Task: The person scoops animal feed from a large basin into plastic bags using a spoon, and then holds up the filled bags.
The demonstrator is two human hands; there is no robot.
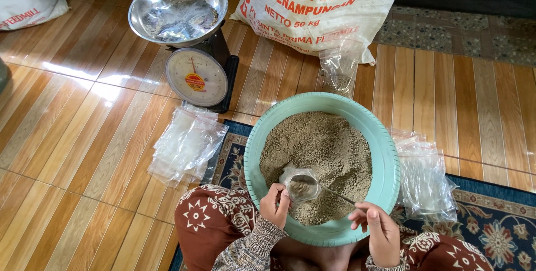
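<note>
Left hand: the left hand pinches the mouth of a small clear plastic bag, fingers closed on its edge, holding it open over the feed.
Right hand: the right hand grips the thin handle of a metal spoon, fingers curled around the handle's end; the spoon's bowl sits at the bag's mouth.
Bag: it lies inside the basin, on the near side of the grain heap, with some brown feed already showing through it.
Basin: a round pale green basin sits on a patterned rug right in front of the person's knees, filled with brown granular feed.
Left of basin: a loose stack of empty clear bags lies on the wooden floor.
Right of basin: another pile of clear bags is just beside the rim.
Behind: a dial scale with a steel bowl on top stands near a large white sack; a partly filled clear bag leans against the sack.
</note>
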